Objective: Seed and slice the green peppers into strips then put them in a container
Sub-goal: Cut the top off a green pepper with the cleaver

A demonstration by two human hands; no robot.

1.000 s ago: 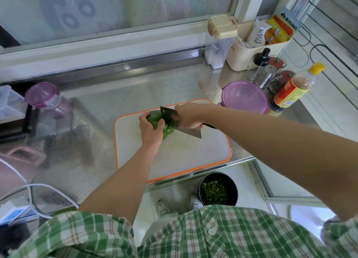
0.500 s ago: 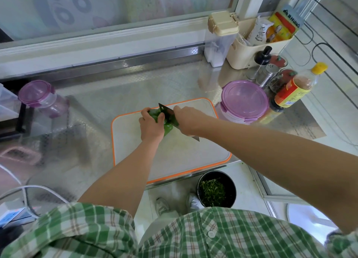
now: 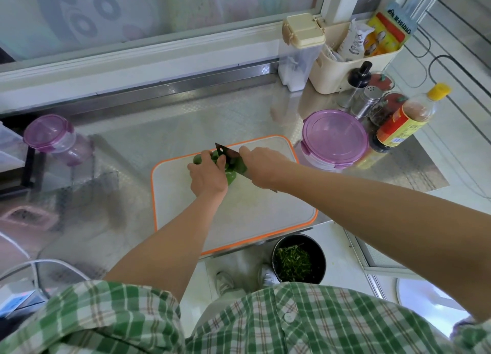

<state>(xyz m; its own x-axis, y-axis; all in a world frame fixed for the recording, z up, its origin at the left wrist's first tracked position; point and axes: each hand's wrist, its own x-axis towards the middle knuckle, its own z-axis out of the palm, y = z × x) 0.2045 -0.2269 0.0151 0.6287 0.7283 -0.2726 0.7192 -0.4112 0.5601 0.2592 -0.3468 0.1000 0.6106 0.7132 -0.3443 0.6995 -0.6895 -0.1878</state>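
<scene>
gripping green pepper [image 3: 230,177] under curled left fingers [image 3: 205,158] | right fingers [image 3: 247,152] clasp knife [image 3: 228,154] alongside

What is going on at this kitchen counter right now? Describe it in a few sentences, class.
A person in a green plaid shirt is cutting a green pepper on an orange-rimmed white cutting board. The left-hand grip steadies the pepper; the right-hand grip holds a knife, its blade set into the pepper. No loose strips show on the board yet. A round container with a purple lid stands shut just right of the board.
</scene>
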